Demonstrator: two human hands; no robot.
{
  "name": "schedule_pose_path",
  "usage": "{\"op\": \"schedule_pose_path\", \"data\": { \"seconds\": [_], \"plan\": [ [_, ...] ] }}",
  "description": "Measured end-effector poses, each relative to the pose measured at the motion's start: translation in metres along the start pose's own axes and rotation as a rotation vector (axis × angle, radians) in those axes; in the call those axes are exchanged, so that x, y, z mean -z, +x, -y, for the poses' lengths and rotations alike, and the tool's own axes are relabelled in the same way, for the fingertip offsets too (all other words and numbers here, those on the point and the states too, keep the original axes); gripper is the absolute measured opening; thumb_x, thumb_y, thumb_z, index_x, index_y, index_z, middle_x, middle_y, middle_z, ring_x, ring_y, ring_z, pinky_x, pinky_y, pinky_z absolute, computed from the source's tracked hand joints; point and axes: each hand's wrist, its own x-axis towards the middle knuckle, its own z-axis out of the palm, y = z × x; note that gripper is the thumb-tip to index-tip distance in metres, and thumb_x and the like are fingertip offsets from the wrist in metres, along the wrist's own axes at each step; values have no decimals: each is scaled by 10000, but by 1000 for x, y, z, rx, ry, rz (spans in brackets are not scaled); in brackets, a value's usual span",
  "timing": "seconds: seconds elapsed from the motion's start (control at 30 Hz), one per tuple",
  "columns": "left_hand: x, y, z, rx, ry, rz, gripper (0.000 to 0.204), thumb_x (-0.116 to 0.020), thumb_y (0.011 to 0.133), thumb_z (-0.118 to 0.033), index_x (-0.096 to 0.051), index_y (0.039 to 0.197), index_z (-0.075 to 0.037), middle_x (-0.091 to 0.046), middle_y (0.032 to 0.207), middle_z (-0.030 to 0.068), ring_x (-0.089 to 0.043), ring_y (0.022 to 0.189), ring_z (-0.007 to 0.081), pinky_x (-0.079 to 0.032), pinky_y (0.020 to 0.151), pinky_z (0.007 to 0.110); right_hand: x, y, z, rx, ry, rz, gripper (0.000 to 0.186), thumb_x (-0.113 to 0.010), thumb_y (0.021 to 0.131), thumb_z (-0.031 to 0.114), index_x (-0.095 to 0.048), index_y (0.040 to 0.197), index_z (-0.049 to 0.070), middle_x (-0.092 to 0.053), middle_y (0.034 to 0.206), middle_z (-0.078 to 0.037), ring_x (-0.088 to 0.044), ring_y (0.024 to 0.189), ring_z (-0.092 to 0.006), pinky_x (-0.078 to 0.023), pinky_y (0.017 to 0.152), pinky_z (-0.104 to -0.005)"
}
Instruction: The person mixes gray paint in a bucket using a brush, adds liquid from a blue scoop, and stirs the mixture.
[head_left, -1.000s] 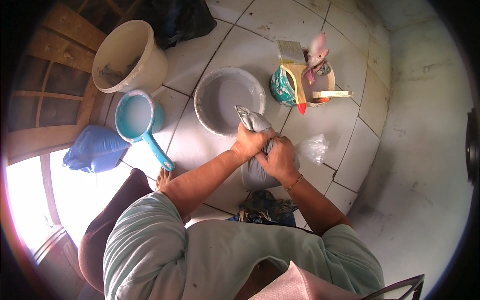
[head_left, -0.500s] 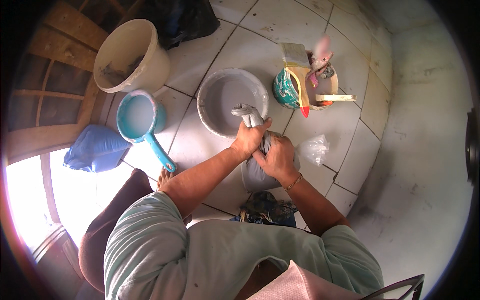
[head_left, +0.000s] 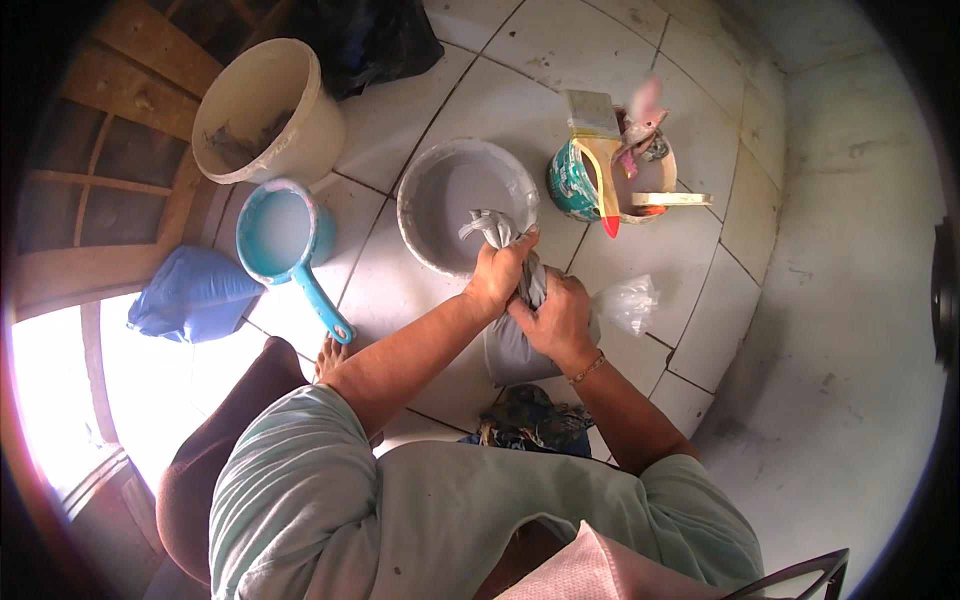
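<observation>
A dipper (head_left: 318, 300) sits at ten o'clock from the grey bag (head_left: 512, 358), a bowl (head_left: 412, 205) at eleven. The left hand (head_left: 500, 275) grips the bag's twisted neck; the right hand (head_left: 558, 315) seems to clasp it just below. A bucket (head_left: 569, 185) stands at one.

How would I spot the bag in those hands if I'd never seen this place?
On the tiled floor, find the round basin. On its near side, the left hand and right hand grip the grey bag. Its grey colour and twisted neck set it apart from the blue bag at far left.
</observation>
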Motion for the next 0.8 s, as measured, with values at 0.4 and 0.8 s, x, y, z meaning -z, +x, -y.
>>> {"op": "schedule_pose_path", "data": {
  "seconds": [0.4,0.8],
  "plan": [
    [16,4,2,-29,53,118,249,-503,869,-234,-588,892,-2,-569,862,77,-511,789,172,-402,765,294,5,-1,8,34,67,8,385,-706,670,295,-546,839,-12,-584,741,-181,-577,689,-373,-450,626,-440],
    [39,-2,0,-191,84,281,191,-640,750,-133,-597,906,-30,-595,863,63,-558,783,163,-462,696,311,33,36,34,79,245,43,382,-580,854,261,-562,1099,-30,-558,932,-180,-530,864,-320,-425,770,-402]
  ]
}}
